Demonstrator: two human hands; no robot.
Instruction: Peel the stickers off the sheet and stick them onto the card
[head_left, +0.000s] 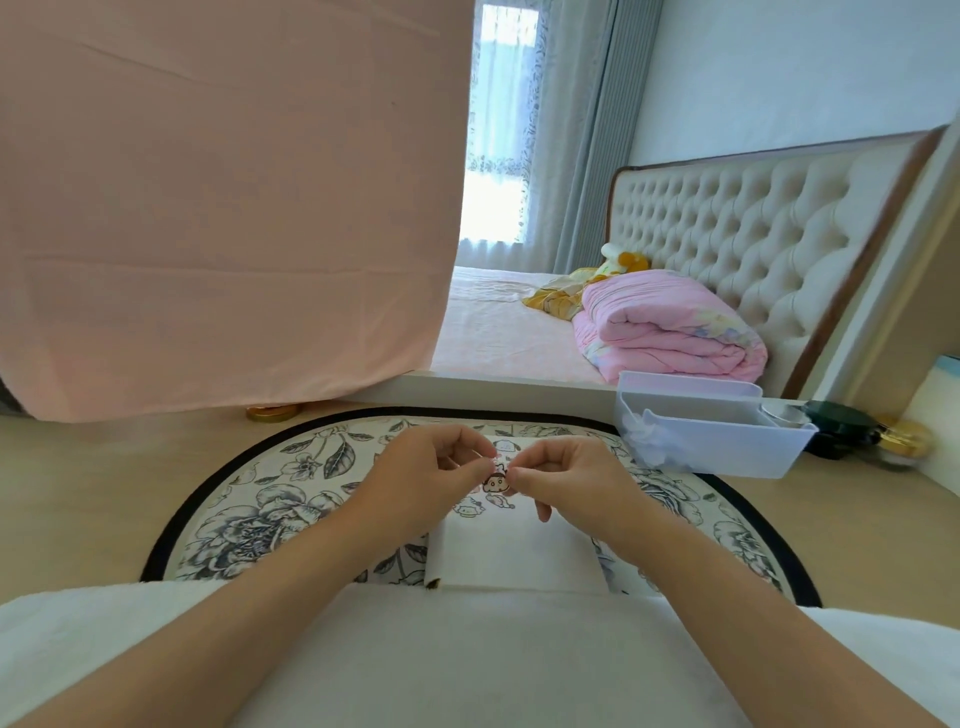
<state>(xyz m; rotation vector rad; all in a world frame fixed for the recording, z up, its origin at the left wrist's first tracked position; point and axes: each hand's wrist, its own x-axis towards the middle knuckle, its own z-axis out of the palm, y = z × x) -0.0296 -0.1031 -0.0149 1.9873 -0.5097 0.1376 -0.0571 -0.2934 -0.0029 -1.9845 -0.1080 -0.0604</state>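
A white sticker sheet (493, 501) with small cartoon figures lies on a floral mat, partly hidden under my hands. Just nearer to me lies a plain white card (514, 558). My left hand (431, 478) and my right hand (566, 483) meet fingertip to fingertip above the sheet, fingers curled. Between them they pinch a small sticker (497, 464) with a dark-haired cartoon face. I cannot tell whether it is free of the sheet.
The round floral mat (270, 519) with a black rim lies on a light wooden floor. A translucent plastic box (711, 436) stands at the mat's right back edge. Dark and gold jars (852, 428) sit beyond it. A bed with a pink quilt (670, 325) is behind.
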